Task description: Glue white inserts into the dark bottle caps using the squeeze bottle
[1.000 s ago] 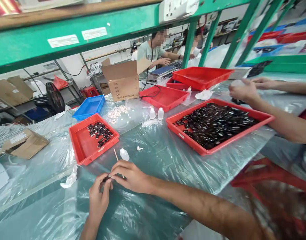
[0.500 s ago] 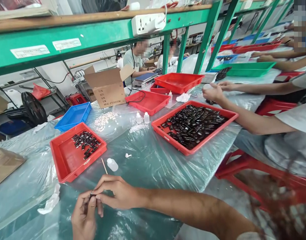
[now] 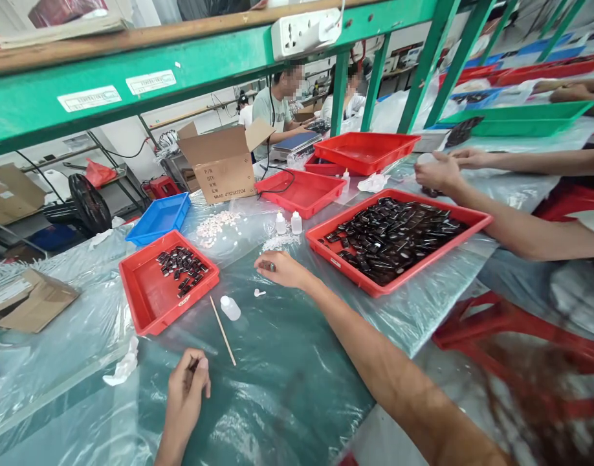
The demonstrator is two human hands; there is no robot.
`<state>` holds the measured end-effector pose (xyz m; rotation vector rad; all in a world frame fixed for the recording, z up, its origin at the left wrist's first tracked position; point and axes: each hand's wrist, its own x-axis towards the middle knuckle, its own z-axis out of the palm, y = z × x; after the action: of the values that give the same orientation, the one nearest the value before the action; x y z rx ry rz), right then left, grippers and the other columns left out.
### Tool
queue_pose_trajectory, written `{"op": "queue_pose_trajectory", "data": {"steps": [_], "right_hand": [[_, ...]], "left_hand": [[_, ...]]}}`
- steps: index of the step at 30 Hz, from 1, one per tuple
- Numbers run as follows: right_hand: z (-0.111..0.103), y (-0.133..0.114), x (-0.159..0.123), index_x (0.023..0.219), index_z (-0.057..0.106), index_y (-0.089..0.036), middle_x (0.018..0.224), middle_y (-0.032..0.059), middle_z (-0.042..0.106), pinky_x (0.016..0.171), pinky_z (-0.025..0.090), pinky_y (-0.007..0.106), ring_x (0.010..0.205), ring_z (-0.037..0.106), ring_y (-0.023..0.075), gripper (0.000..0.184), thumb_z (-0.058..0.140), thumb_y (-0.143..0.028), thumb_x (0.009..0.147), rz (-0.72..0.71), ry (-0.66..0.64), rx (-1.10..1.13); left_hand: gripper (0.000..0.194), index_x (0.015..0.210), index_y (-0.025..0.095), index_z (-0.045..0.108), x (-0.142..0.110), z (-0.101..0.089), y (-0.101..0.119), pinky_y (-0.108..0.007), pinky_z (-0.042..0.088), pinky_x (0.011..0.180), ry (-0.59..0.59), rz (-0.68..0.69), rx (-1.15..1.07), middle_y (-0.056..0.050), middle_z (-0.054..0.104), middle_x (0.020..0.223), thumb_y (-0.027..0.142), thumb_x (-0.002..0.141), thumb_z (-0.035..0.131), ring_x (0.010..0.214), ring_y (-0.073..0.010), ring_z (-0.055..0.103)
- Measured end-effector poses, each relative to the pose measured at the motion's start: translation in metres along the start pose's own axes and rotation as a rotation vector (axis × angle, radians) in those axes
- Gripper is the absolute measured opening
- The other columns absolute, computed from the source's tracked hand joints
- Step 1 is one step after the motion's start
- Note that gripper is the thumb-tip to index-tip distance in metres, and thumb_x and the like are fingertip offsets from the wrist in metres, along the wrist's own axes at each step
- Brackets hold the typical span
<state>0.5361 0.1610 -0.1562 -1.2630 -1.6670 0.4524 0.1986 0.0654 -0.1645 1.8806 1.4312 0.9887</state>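
Note:
My left hand (image 3: 186, 387) is closed above the plastic-covered table, with a small black piece (image 3: 194, 364) pinched between thumb and fingers, mostly hidden. My right hand (image 3: 283, 269) is stretched forward over the table, its fingers loosely bent and apart, and I see nothing in them. Just beyond it lies a heap of tiny clear-white bits (image 3: 281, 241). Between my hands are a thin wooden stick (image 3: 222, 331), a small white bottle (image 3: 230, 308) lying on its side and a little white cap (image 3: 259, 293).
A red tray (image 3: 146, 294) with some black pieces stands left; a fuller red tray (image 3: 476, 223) stands right. Two dropper bottles (image 3: 288, 223), pale chips (image 3: 218, 225), a blue tray (image 3: 158, 220) and a carton (image 3: 224, 168) lie beyond. A co-worker's hands (image 3: 440, 171) work at right.
My right hand has left my left hand and moved forward and right, towards the clear-white bits. The left hand keeps its pinch. The stick is now fully in sight. The view has shifted left.

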Motion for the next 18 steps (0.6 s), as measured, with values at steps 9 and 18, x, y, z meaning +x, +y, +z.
{"op": "queue_pose_trajectory", "data": {"steps": [9,18], "right_hand": [[0.0,0.08,0.007,0.121,0.072,-0.017,0.122,0.0083,0.075,0.099,0.063,0.042,0.106,0.073,0.0193,0.027,0.066,-0.04,0.108,0.388,0.138,-0.298],[0.012,0.074,0.005,0.118,0.073,-0.016,0.123,0.0078,0.075,0.101,0.062,0.043,0.107,0.073,0.0197,0.029,0.071,-0.041,0.105,0.319,0.008,-0.301]], "left_hand": [[0.025,0.066,0.025,0.045,-0.008,-0.002,0.006,-0.016,0.031,0.038,0.149,0.025,0.038,0.012,0.035,0.05,0.047,0.073,0.055,0.038,-0.0057,0.034],[0.022,0.072,0.027,0.042,-0.013,0.005,0.005,-0.015,0.03,0.035,0.163,0.078,0.066,0.013,0.036,0.05,0.043,0.075,0.057,0.034,-0.0051,0.032]]}}
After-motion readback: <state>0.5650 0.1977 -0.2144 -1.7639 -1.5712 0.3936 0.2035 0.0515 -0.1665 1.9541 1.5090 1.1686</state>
